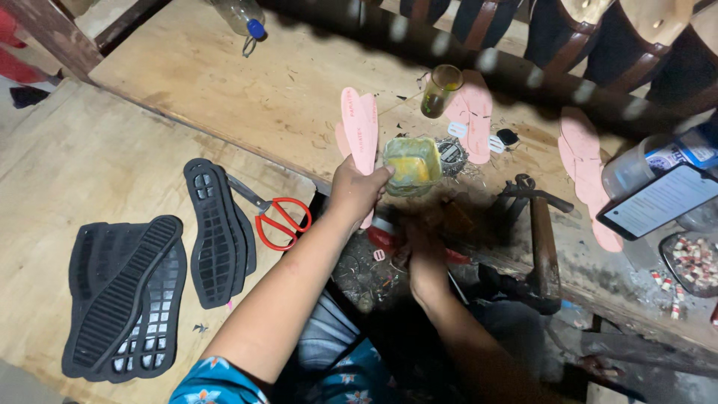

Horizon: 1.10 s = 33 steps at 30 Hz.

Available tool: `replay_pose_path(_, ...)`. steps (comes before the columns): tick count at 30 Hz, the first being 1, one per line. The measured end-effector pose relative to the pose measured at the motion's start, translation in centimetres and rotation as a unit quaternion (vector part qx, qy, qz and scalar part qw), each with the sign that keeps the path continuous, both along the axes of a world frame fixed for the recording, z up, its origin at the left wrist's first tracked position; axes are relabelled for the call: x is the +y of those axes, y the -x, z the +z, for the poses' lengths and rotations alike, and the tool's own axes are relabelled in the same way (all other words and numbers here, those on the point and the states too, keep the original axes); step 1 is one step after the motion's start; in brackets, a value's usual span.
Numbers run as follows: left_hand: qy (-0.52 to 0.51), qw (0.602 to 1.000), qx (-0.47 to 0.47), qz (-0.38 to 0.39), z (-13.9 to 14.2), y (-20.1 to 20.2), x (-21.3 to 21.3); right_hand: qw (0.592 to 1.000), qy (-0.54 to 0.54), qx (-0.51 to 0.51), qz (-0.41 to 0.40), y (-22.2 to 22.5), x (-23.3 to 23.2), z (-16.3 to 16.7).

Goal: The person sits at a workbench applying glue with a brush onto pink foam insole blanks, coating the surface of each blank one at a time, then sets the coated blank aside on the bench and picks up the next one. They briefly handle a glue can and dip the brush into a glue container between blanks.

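L hand (pixel 357 188) is clamped on the rim of a small square glue tub (pixel 412 164), yellowish inside, holding it at the near edge of the upper worktop (pixel 247 97). R hand (pixel 425 262) sits just below the tub, blurred and in shadow; can't tell if fingers are apart or together, or what it grips.

All relative to the tub:
- Pink insoles (pixel 361 131) just to its left, partly behind the L hand.
- Glass w/ yellowish liquid (pixel 441 90) above, slightly right; more pink insoles (pixel 473 112) beside it.
- Pincers & hammer (pixel 540 224) to the right, lying on the worktop edge.
- Phone (pixel 658 200) w/ lit screen far right; below it a dish of small red-and-white bits (pixel 692 262).
- Red-handled scissors (pixel 277 218) lower left on the lower worktop (pixel 67 164).
- Black rubber soles: one pair (pixel 217 232) just left of the scissors, another stack (pixel 123 299) further left, treads up.
- Plastic bottle w/ blue cap (pixel 243 16) far upper left.
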<state>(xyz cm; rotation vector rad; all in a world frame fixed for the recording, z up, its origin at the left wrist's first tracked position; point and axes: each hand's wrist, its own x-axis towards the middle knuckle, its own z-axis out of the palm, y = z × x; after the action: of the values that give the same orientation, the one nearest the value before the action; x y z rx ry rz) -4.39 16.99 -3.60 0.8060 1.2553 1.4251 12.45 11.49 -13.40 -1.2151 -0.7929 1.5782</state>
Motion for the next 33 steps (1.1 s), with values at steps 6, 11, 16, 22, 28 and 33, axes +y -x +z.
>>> replay_pose_path(6,-0.009,1.0,-0.029,-0.005,-1.2,-1.8,0.0,0.95,-0.198,-0.239,-0.044,-6.4,0.6,6.0)
replay_pose_path(11,-0.034,0.997,-0.064,-0.005,-2.5,-2.3,-1.9,0.841,-0.405,-0.358,0.012,-7.7,2.1,12.8)
replay_pose_path(16,-0.072,0.997,-0.007,-0.018,-3.5,-2.3,-2.6,0.771,-0.465,-0.405,0.161,-5.4,5.3,14.8)
replay_pose_path(22,-0.069,0.996,0.046,-0.033,-3.8,-2.0,-2.5,0.714,-0.557,-0.38,0.19,-3.9,6.6,14.3)
replay_pose_path(28,-0.086,0.994,0.049,-0.049,-4.1,-1.9,-2.5,0.687,-0.559,-0.437,0.158,-3.6,7.0,13.2)
replay_pose_path(33,-0.094,0.993,-0.001,-0.071,-4.5,-1.7,-2.1,0.691,-0.574,-0.4,0.181,-3.3,7.5,12.0)
